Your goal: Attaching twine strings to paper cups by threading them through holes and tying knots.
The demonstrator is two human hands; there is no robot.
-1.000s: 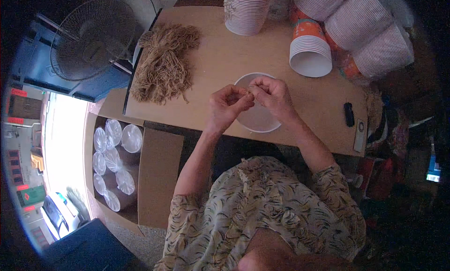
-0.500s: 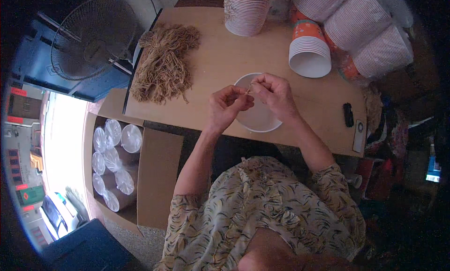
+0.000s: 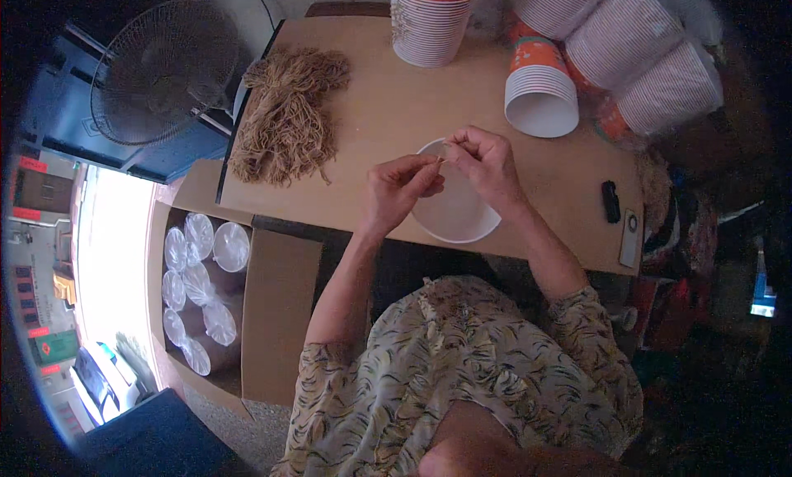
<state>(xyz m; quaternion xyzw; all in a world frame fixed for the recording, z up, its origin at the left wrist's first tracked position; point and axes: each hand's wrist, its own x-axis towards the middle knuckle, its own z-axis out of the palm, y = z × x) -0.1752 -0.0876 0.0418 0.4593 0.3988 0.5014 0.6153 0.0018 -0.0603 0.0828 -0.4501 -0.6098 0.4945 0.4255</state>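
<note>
The wooden surface (image 3: 379,114) stretches before us in dim light, with a wire-caged fan (image 3: 165,73) beyond its left edge and an open carton (image 3: 280,312) of plastic-wrapped round things (image 3: 231,247) below that side. Near the front edge we see a white tub (image 3: 464,217), mouth up, and just over it the two hands nearly meet. The left hand (image 3: 394,192) has its thumb and forefinger pressed together on a thin brown strand (image 3: 441,160); the right hand (image 3: 488,165) pinches it close beside, its other fingers curled. The strand is so fine that we cannot tell whether it is knotted or loose.

As for progress, we judge this strand to be mid-handling: it is already picked up and held from both sides, but not yet laid down. A large heap of brown strands (image 3: 289,122) lies at the left, out of both hands. The upright stack of tubs (image 3: 429,31), the tipped stack (image 3: 540,81) and the wrapped stacks (image 3: 639,48) at the far right are likewise out of the hands.
</note>
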